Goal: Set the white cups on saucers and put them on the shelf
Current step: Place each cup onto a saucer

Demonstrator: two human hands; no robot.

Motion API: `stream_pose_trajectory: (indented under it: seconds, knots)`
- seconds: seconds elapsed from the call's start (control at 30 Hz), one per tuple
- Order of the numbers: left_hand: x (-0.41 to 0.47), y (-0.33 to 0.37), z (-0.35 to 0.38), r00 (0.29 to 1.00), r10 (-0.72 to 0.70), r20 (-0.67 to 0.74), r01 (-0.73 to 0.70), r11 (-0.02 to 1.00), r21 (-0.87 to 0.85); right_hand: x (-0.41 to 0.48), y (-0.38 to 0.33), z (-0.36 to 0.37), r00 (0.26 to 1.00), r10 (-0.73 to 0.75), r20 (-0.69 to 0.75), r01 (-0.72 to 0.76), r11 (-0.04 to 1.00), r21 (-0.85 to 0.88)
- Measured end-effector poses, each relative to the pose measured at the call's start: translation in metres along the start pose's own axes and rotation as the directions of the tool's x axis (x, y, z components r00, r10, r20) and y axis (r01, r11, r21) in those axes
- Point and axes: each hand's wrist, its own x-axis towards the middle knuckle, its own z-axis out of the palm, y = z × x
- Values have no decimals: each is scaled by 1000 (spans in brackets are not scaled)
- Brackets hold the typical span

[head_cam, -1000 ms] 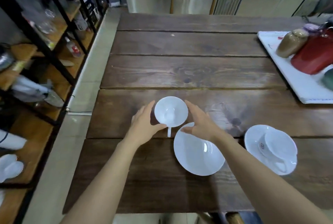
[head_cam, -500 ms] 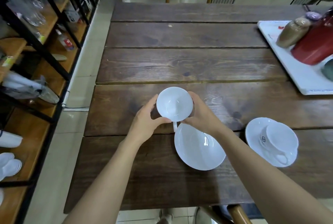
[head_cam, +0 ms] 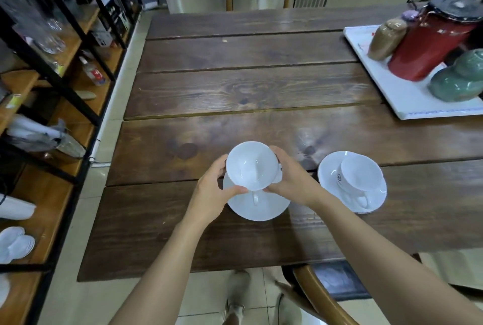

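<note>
Both hands hold a white cup (head_cam: 251, 166) over a white saucer (head_cam: 258, 208) near the front of the dark wooden table (head_cam: 248, 89). My left hand (head_cam: 213, 192) grips the cup's left side and my right hand (head_cam: 292, 181) grips its right side. The cup's handle points toward me. I cannot tell whether the cup touches the saucer. To the right, a second white cup (head_cam: 360, 174) stands on its own saucer (head_cam: 329, 168). The black-framed wooden shelf (head_cam: 52, 194) runs along the left.
A white tray (head_cam: 400, 97) at the table's right edge carries a red pot (head_cam: 428, 45), a brown jar (head_cam: 386, 40) and a green ceramic piece (head_cam: 460, 81). The shelf holds glassware, a bottle and white dishes (head_cam: 15, 243). Wooden chairs stand at the far and near table edges.
Both hands closed on the cup and carried it from the table, behind the saucer, to above the saucer. The view also shifted.
</note>
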Motion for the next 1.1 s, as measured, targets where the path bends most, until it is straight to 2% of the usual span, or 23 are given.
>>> stream_pose_trajectory:
  seconds: [0.1,0.37,0.5,0.6,0.67,0.73,0.87,1.0,1.1]
  knots:
    - [-10,-1,9,999,-44,6,44,999,-3,-9,10,-1,999,26,19,-26,1000,-2]
    - [-21,-1,17,998,-55,10,56,998,-33,-21,15,2,996,69,57,-72,996,45]
    - [-19,-2,13,997,-56,52,55,998,11,-19,21,0,991,94,94,-101,992,72]
    - [-15,-9,7,995,-103,16,103,995,10,-18,31,1,984,169,-62,-156,971,183]
    - [-11,-11,6,978,-198,-69,193,978,-75,-18,32,4,950,248,-188,-192,943,272]
    - [-7,-8,6,944,-310,-110,287,941,-180,-18,31,8,901,350,-255,-244,898,366]
    - [1,-5,8,872,-490,-1,460,819,-342,-17,33,13,839,502,-208,-382,817,433]
    - [9,-10,5,864,-489,118,493,773,-399,-15,33,14,787,609,-95,-498,719,485]
    - [14,-13,-3,859,-471,202,510,746,-429,-11,29,14,759,647,-73,-513,664,544]
